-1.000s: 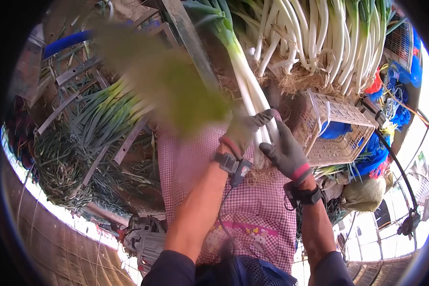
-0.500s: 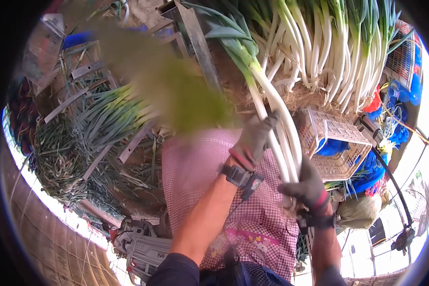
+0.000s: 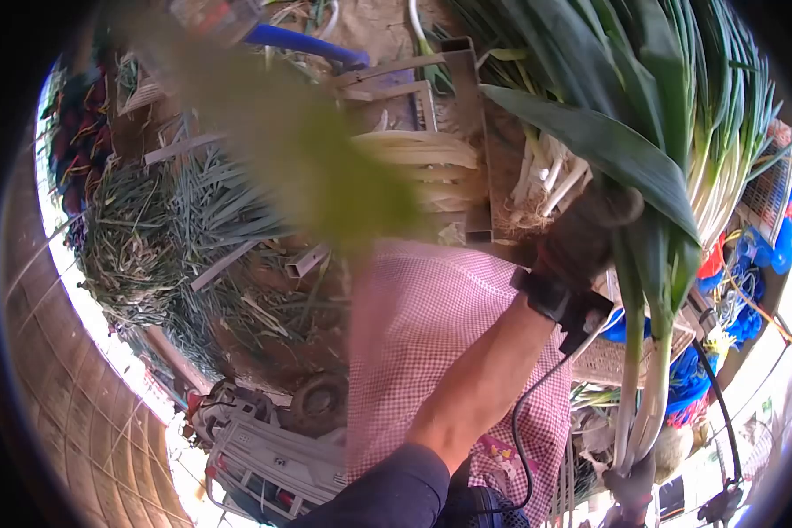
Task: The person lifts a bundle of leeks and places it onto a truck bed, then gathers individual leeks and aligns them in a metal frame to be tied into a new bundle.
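Note:
My left hand (image 3: 585, 233), in a dark glove with a wrist strap, is closed at the leafy upper part of a few long green onions (image 3: 649, 378). A broad green leaf hangs across and partly hides its fingers. Low at the right, my right hand (image 3: 632, 484) grips the white root ends of the same green onions, near the edge of the view. The stalks stand almost upright between the two hands, leaves toward the top. Behind them lies a big pile of green onions (image 3: 717, 158). A pink checked apron (image 3: 449, 326) covers my lap.
A metal frame (image 3: 468, 141) stands ahead, with pale stalks lying at it. Leaf waste (image 3: 123, 255) heaps at the left. A plastic crate (image 3: 590, 359) sits behind my arm. Blue netting (image 3: 744, 290) lies at right. A blurred green leaf (image 3: 361, 185) hangs near the camera.
The green onions have moved right and down, with their leaves now closer to me. My left hand has shifted up along them to the leaves; my right hand has gone lower. The view has turned.

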Motion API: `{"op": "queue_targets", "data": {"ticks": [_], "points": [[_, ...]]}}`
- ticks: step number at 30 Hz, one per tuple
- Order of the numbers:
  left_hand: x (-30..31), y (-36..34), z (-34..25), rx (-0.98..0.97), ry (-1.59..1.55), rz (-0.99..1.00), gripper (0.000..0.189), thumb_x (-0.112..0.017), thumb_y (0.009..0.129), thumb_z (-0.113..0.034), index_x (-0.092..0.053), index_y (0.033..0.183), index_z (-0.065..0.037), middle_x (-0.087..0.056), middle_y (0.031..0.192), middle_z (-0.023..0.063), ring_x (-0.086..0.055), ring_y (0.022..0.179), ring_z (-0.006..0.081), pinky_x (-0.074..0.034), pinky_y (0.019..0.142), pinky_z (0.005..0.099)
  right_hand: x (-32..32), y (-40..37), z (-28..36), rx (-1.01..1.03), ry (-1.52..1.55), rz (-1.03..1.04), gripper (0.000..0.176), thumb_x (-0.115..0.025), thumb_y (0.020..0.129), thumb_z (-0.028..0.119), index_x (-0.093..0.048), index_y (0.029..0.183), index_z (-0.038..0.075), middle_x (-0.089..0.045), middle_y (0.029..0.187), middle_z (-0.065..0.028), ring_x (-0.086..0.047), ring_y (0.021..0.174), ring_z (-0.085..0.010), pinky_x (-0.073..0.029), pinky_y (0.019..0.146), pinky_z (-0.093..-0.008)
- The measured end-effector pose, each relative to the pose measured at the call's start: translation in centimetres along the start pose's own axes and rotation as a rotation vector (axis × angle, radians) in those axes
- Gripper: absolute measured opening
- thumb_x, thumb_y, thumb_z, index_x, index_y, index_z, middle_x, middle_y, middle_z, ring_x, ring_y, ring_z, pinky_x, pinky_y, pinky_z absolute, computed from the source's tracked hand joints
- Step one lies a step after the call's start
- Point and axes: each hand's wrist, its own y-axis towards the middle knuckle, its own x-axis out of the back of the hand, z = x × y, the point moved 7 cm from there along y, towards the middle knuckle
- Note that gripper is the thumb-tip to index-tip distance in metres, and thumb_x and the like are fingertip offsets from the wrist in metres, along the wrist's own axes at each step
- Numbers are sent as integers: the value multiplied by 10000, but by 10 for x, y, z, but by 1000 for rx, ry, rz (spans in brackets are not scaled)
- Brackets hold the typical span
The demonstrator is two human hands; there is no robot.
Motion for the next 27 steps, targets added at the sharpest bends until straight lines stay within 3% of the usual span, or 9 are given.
{"op": "queue_targets", "data": {"ticks": [1, 4, 9, 14, 16, 18, 22, 24, 27], "points": [[-28, -6, -11, -28, 42, 78, 539, -834, 871, -196, -575, 1322, -53, -665, 1215, 55, -663, 1091, 205, -551, 986, 376, 8, 13, -5, 45, -54, -25, 844, -748, 607, 44, -450, 1393, -16, -629, 1164, -106, -627, 1020, -197, -521, 862, -342], [-44, -66, -109, -394, 1043, 120, 600, -838, 863, -265, -565, 1355, -57, -638, 1308, 81, -631, 1154, 241, -515, 1023, 407, -7, 65, 34, 264, -278, -17, 752, -703, 637, 8, -499, 1361, 10, -656, 1174, -113, -654, 1061, -208, -543, 903, -352], [-115, -166, -290, -658, 852, 96, 614, -769, 902, -367, -539, 1393, -79, -607, 1358, 105, -609, 1190, 284, -504, 1040, 472, -152, 103, 230, 827, -502, 146, 456, -734, 691, 46, -583, 1120, 27, -685, 951, -131, -697, 877, -301, -558, 785, -404], [-178, -272, -426, -912, 973, 354, 641, -700, 941, -469, -513, 1432, -101, -575, 1408, 129, -587, 1227, 328, -492, 1058, 537, -329, 107, 396, 1087, -835, 250, 435, -736, 715, 75, -626, 1132, 20, -693, 965, -209, -697, 909, -403, -565, 798, -438], [-151, -302, -478, -961, 945, 230, 656, -673, 956, -510, -503, 1447, -110, -563, 1428, 139, -578, 1242, 345, -488, 1064, 563, -376, 121, 421, 1159, -876, 257, 416, -701, 731, 55, -637, 1139, 13, -695, 967, -216, -693, 937, -412, -561, 826, -457], [-73, -326, -539, -924, 807, -127, 674, -706, 939, -495, -503, 1447, -100, -549, 1438, 152, -571, 1255, 345, -498, 1057, 563, -407, 147, 436, 1107, -957, 249, 422, -671, 735, 39, -639, 1154, 5, -703, 1022, -229, -683, 1003, -423, -552, 865, -472], [190, -327, -584, -488, 870, -867, 578, -708, 963, -398, -541, 1396, -55, -636, 1316, 139, -625, 1179, 332, -533, 1022, 518, -462, 274, 433, 943, -1167, 96, 438, -654, 747, 47, -635, 1183, 8, -700, 1151, -248, -662, 1111, -428, -533, 937, -463], [208, -303, -551, -361, 1079, -1005, 478, -696, 968, -384, -594, 1294, -49, -664, 1252, 146, -651, 1107, 319, -538, 977, 482, -468, 319, 417, 798, -1295, 97, 445, -646, 752, 44, -624, 1196, 18, -695, 1171, -249, -664, 1135, -412, -524, 956, -450], [134, -215, -512, -487, 1375, -835, 361, -678, 977, -363, -673, 1140, -41, -707, 1157, 156, -690, 998, 299, -547, 909, 427, -473, 344, 417, 720, -1359, 130, 427, -625, 774, 45, -626, 1200, 29, -695, 1178, -245, -659, 1146, -414, -519, 963, -451]]}}
